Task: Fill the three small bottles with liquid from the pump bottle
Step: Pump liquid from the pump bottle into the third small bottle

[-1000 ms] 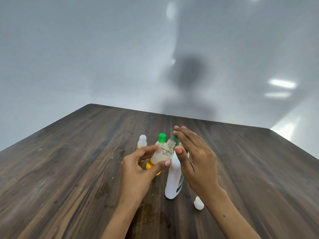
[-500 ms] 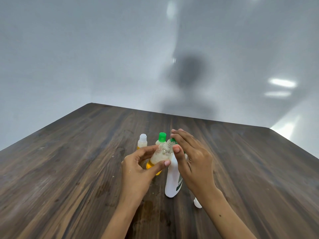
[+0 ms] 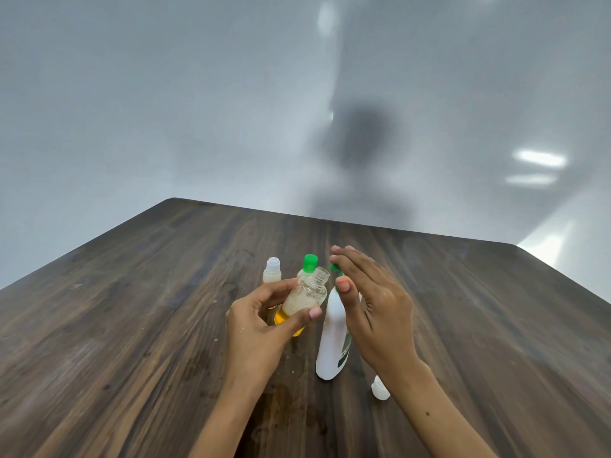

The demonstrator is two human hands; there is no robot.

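My left hand (image 3: 261, 320) grips an uncapped clear small bottle (image 3: 305, 299), tilted with its mouth toward the green pump nozzle (image 3: 334, 268). Yellow liquid sits at its base and foam above. The white pump bottle (image 3: 333, 338) stands upright on the wooden table (image 3: 132, 325). My right hand (image 3: 373, 305) hovers over the pump head with straight fingers, the thumb beside the bottle's neck. Behind stand two more small bottles: one with a white cap (image 3: 272, 272), one with a green cap (image 3: 310, 263).
A loose white cap (image 3: 379, 388) lies on the table near my right wrist, right of the pump bottle's base. A damp patch (image 3: 281, 391) darkens the wood near my left forearm. A pale wall rises behind the table's far edge.
My right hand pressed down onto the pump head half a second ago and has now lifted with fingers straighter. The bottle in my left hand stays at the nozzle.
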